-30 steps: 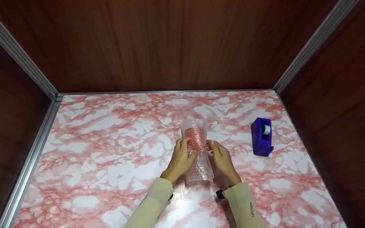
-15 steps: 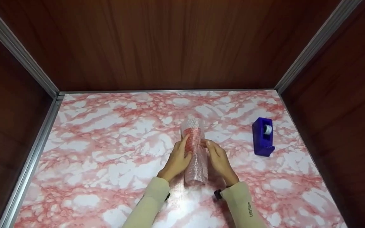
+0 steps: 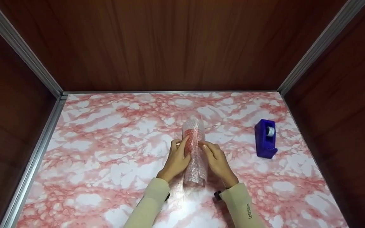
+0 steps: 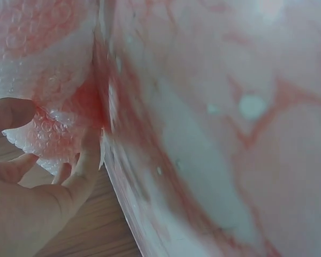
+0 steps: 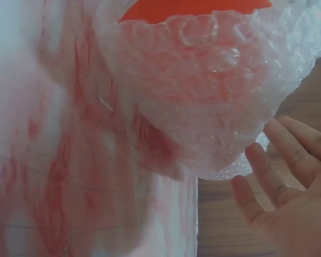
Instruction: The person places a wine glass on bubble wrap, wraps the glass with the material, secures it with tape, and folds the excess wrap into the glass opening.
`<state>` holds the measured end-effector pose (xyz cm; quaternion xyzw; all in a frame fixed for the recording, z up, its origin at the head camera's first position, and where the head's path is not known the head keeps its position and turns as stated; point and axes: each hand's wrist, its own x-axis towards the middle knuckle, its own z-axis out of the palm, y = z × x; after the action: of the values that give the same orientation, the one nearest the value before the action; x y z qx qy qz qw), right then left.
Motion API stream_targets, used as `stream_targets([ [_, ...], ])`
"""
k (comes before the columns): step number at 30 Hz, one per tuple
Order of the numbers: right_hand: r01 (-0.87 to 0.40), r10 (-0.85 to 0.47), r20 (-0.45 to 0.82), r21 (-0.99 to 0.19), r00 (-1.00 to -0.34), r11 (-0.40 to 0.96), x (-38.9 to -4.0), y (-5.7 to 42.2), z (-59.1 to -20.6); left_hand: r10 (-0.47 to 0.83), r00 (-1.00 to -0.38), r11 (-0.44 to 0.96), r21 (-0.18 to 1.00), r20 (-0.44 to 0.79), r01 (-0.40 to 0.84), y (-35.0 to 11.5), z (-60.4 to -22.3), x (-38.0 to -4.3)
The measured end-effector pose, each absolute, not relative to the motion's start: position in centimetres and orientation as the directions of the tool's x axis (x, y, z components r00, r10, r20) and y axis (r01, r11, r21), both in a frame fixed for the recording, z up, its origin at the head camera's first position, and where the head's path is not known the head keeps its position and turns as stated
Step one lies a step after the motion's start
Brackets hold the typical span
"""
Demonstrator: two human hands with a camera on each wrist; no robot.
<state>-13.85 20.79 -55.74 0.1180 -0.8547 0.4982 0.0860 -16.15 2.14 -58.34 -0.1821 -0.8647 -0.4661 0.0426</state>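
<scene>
A sheet of bubble wrap [image 3: 196, 172] is rolled lengthwise around a red object [image 3: 190, 142] on the table. Through the plastic I cannot tell what kind of object it is; its smooth orange-red surface [image 5: 192, 9] shows bare at the top of the right wrist view. My left hand [image 3: 176, 160] grips the roll from its left side, thumb and fingers curved against it. On the other side, my right hand [image 3: 216, 160] touches the wrap with extended fingertips [image 5: 254, 152]. Part of the roll's left side is hidden behind the left hand.
A purple tape dispenser [image 3: 265, 139] with a white roll of tape stands to the right. Brown wood-look panels [image 3: 169, 44] close off the back and sides of the red-and-white marbled table [image 3: 112, 152]. Metal rails [image 3: 28, 50] line the corners.
The bubble wrap has closed into a narrower, straighter roll, its loose near right corner now drawn in. My right hand has shifted slightly left onto the roll; the left hand keeps its hold.
</scene>
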Motion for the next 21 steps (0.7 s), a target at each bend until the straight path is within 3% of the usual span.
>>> stream_targets([
  [9,-0.527,-0.264,0.475,-0.595,-0.84,0.607,-14.5,20.4,-55.7,0.276,-0.927,0.544,0.755,0.252,0.367,1.8,-57.9,-16.4],
  [16,-0.615,-0.351,0.538,-0.46,-0.767,0.64,-14.8,19.8,-55.6,0.222,-0.923,0.512,0.768,0.315,0.386,1.7,-57.5,-17.0],
  [21,-0.646,-0.394,0.55,-0.399,-0.736,0.651,-15.1,19.3,-55.5,0.242,-0.933,0.47,0.809,0.266,0.352,1.0,-57.2,-17.2],
])
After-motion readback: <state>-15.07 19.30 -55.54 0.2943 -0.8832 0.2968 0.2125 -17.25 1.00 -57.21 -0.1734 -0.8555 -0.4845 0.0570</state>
